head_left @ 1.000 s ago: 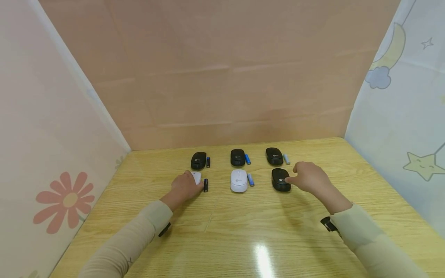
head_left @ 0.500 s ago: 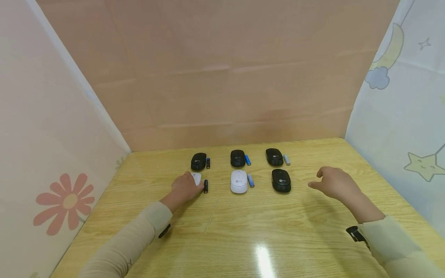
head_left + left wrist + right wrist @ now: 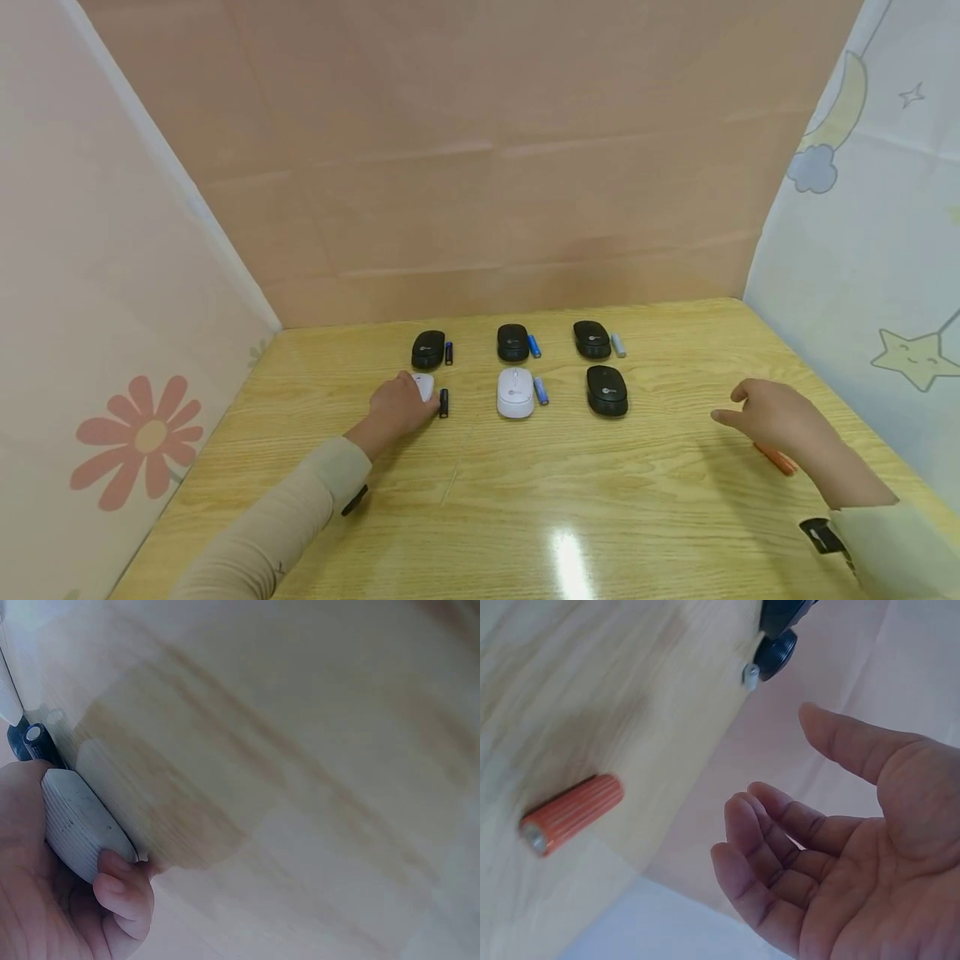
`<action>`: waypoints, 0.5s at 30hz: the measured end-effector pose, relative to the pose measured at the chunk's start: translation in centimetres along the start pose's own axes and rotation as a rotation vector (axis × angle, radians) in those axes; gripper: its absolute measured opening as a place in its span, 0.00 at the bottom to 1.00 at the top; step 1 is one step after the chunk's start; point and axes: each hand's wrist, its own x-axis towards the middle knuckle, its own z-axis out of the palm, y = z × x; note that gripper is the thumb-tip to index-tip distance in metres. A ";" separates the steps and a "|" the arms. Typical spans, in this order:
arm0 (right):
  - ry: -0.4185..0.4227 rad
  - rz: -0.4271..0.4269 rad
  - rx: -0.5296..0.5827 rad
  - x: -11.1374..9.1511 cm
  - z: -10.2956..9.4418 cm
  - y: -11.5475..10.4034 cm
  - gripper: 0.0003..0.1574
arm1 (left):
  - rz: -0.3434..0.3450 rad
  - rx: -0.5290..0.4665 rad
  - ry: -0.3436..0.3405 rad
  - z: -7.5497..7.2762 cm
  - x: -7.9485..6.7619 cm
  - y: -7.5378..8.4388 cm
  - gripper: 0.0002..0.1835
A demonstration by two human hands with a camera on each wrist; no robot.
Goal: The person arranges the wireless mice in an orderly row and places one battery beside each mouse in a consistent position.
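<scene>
My left hand (image 3: 401, 406) grips a white computer mouse (image 3: 424, 385) by its sides at the front left of the group; most of the mouse is hidden under the hand. The left wrist view shows fingertips curled at one end of the white mouse (image 3: 82, 821), with the thumb side at the other. A black battery (image 3: 444, 403) lies just right of that hand. My right hand (image 3: 783, 421) hovers over the right part of the table, fingers loosely bent and holding nothing. Partly behind it lies an orange ribbed battery (image 3: 576, 814) with a silver end.
In the middle a second white mouse (image 3: 515, 392) has a light blue battery (image 3: 542, 390) beside it, and a black mouse (image 3: 607, 391) sits to its right. Three more black mice, each with a battery, form the back row. A draped wall (image 3: 480, 167) closes off the back.
My right hand has moved away from the front black mouse, going right and toward me. The orange battery has come into sight by it. My left hand stays on the white mouse.
</scene>
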 end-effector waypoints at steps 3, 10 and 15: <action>-0.009 0.002 0.013 -0.5 -0.1 1.2 0.40 | 0.005 -0.011 0.006 0.0 0.0 0.0 0.37; -0.023 -0.039 0.033 -1.3 0.0 3.8 0.37 | 0.009 -0.021 0.016 -0.1 -0.1 0.0 0.35; -0.075 -0.032 0.030 -1.7 0.5 5.2 0.37 | 0.002 -0.023 0.004 0.0 -0.1 0.0 0.36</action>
